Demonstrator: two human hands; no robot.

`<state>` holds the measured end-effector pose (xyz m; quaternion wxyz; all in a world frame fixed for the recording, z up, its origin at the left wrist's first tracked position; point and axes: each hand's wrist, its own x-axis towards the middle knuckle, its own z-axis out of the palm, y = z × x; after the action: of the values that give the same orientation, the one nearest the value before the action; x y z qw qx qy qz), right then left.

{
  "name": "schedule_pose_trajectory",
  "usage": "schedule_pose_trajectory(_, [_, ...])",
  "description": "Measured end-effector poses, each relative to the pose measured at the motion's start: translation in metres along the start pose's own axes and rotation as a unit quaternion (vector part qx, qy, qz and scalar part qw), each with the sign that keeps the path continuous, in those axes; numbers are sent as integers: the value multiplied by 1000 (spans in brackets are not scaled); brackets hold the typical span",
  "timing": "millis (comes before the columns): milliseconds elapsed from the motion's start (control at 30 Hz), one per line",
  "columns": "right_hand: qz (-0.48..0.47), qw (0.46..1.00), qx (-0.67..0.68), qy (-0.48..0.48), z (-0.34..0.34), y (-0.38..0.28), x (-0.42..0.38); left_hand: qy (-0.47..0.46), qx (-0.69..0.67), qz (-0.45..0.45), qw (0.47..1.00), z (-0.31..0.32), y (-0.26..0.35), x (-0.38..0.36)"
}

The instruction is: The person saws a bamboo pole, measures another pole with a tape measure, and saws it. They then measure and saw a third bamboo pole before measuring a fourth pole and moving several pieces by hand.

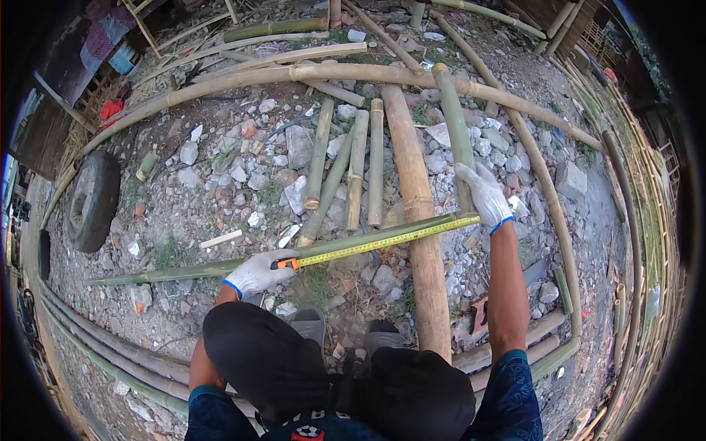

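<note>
My left hand, in a white knit glove with a blue cuff, is closed around an orange and black tape measure. Its yellow blade is pulled out to the right along a long green bamboo pole. That pole lies across a thick tan bamboo pole. My right hand, gloved the same way, is closed on a shorter green bamboo piece that points away from me. The blade's free end lies just below my right fingers, beside this piece's near end.
Several cut bamboo lengths lie ahead on rubble. Beyond them a long curved bamboo pole crosses the ground. An old tire is at left, and more poles lie near my legs. A long pole runs along the right.
</note>
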<state>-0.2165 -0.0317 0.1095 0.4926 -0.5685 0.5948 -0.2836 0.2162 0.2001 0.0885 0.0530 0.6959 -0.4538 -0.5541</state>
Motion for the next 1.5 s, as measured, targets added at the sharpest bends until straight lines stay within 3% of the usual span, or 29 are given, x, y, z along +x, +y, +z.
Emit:
schedule_pose_trajectory(100, [-70,993,-75,55,92,28,32,8,7,21,1000,1,-12,8])
schedule_pose_trajectory(167, [-75,996,-44,24,137,44,40,12,12,32,999,1,-23,14])
schedule_pose_trajectory(267, [-143,955,-242,97,157,42,13,10,13,46,999,3,-31,18])
schedule_pose_trajectory(367, [-165,967,-168,96,133,46,-33,10,22,55,998,-1,-21,11])
schedule_pose_trajectory(500, [-71,990,22,122,89,58,-132,2,16,50,999,-5,-20,8])
schedule_pose_trajectory(633, [23,952,33,304,43,135,-204,-6,18,61,998,-6,-29,15])
schedule_pose_trajectory(700, [75,925,-63,366,18,197,-220,-17,13,63,998,-6,-37,20])
schedule_pose_trajectory(800, [209,911,-180,308,-4,268,-228,-33,11,72,997,-8,-33,24])
schedule_pose_trajectory(833, [205,919,-185,283,-4,289,-229,-34,11,70,997,-10,-29,20])
schedule_pose_trajectory(900, [134,882,-346,289,3,311,-229,-36,-1,59,998,-10,-27,15])
schedule_pose_trajectory(1000, [182,825,-469,257,6,321,-224,-34,-22,46,998,-9,-24,8])
schedule_pose_trajectory(1100, [210,828,-452,259,6,329,-224,-27,-14,48,998,-7,-26,9])
schedule_pose_trajectory(1233, [220,878,-329,268,-18,324,-219,-28,-13,53,998,-10,-24,6])
schedule_pose_trajectory(1300, [109,881,-204,412,-18,306,-228,-27,-4,70,997,-7,-34,15])
schedule_pose_trajectory(1367, [74,860,36,503,-43,314,-229,-27,0,78,997,-7,-40,19])
schedule_pose_trajectory(1433, [86,809,165,558,-63,281,-240,-26,2,81,996,-7,-38,19])
schedule_pose_trajectory(1467, [45,789,141,597,-74,278,-242,-26,0,79,997,-7,-36,17])
schedule_pose_trajectory(1500, [80,785,100,606,-75,242,-251,-25,-2,77,997,-8,-35,15])
